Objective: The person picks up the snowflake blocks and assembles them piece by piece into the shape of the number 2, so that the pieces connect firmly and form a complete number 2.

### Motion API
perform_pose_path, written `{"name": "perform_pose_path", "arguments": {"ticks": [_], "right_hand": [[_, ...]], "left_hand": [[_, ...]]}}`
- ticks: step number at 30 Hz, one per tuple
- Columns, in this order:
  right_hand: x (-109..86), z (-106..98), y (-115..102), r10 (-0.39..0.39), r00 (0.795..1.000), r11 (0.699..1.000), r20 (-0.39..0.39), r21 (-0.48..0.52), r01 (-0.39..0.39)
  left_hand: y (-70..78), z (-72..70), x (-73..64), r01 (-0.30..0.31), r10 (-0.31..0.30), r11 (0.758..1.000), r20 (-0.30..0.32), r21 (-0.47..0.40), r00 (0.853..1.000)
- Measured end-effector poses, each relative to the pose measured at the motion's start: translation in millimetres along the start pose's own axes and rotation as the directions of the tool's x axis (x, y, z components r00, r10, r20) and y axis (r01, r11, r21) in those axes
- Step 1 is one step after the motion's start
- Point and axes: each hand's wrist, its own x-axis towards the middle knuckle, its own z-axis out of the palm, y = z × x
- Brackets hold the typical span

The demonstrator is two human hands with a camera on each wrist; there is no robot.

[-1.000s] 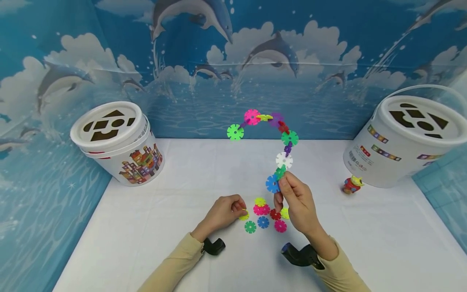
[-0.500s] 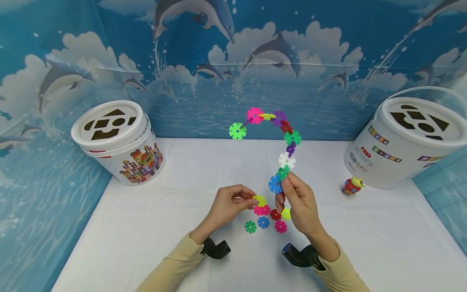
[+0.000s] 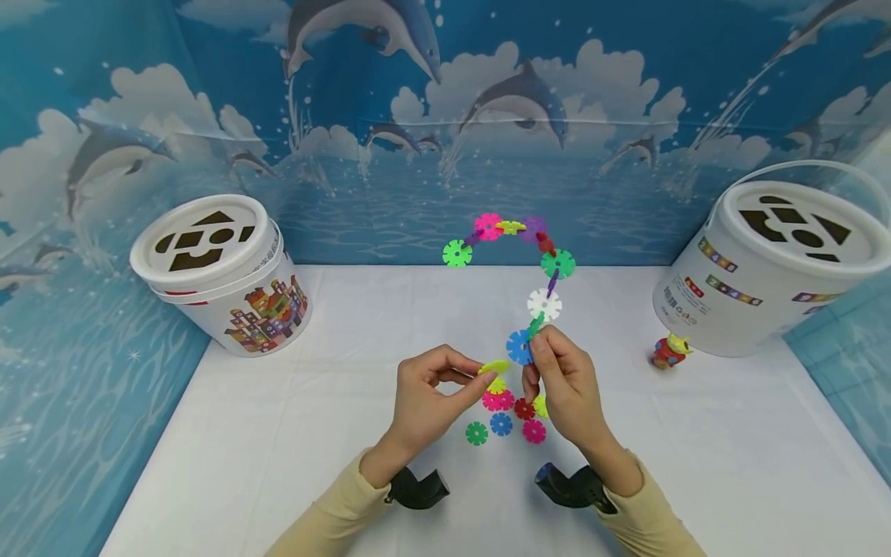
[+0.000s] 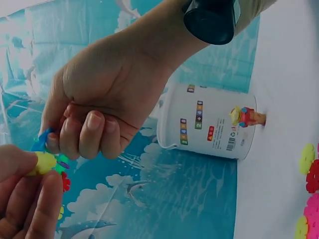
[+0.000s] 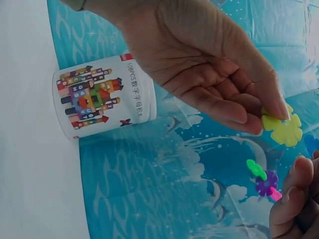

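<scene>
My left hand (image 3: pixel 433 387) pinches a yellow notched disc (image 5: pixel 282 128) between thumb and fingertips, just above the loose discs. Close by on the right, my right hand (image 3: pixel 569 383) grips the lower end of a chain of joined snowflake discs at a blue disc (image 3: pixel 519 347) and a green one. From there the chain arcs up past a white disc (image 3: pixel 544 305) and curves left to a light green disc (image 3: pixel 457 254) at its tip. The yellow disc and the blue disc are near each other but apart in the head view.
Several loose discs lie on the white cloth below the hands, among them a green disc (image 3: pixel 476 433), a blue disc (image 3: pixel 501 424) and a pink disc (image 3: pixel 534 431). White lidded buckets stand left (image 3: pixel 230 309) and right (image 3: pixel 731 302). A small red-and-yellow figurine (image 3: pixel 670 352) stands by the right bucket.
My left hand has picked the yellow disc up off the cloth and carried it up and right toward the chain's lower end. The right hand has stayed nearly still, holding the chain.
</scene>
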Motion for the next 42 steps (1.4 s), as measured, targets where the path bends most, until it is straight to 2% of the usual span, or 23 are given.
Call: {"name": "perform_pose_path", "arguments": {"ticks": [3, 8, 11, 20, 26, 34, 42], "right_hand": [[-0.3, 3, 1, -0.002, 1.0, 0.998, -0.016, -0.057, 0.001], [-1.5, 7, 0, 0.012, 0.999, 0.99, -0.051, -0.142, -0.019], [-2.4, 9, 1, 0.014, 0.997, 0.987, -0.07, -0.16, -0.025], [-5.5, 17, 2, 0.005, 0.994, 0.983, -0.107, -0.18, -0.025], [-6.3, 20, 1, 0.017, 0.993, 0.984, -0.117, -0.176, -0.038], [-6.2, 19, 0, -0.009, 0.997, 0.986, -0.077, -0.168, -0.004], [-7.3, 22, -2, -0.023, 0.999, 0.99, -0.031, -0.138, 0.019]], "left_hand": [[1.7, 0.7, -0.1, -0.061, 0.062, 0.997, -0.027, 0.039, 0.998], [-15.9, 1.9, -7.1, -0.122, 0.126, 0.989, -0.04, 0.083, 0.991], [-24.7, 2.2, -11.6, -0.139, 0.144, 0.984, -0.041, 0.111, 0.989], [-30.9, 4.5, -16.1, -0.213, 0.225, 0.965, -0.068, 0.155, 0.972], [-36.7, 9.4, -17.4, -0.283, 0.294, 0.951, -0.078, 0.128, 0.953], [-34.2, 11.8, -19.1, -0.26, 0.26, 0.965, -0.061, 0.011, 0.964], [-37.4, 13.0, -19.7, -0.334, 0.334, 0.942, -0.065, 0.011, 0.94]]}}
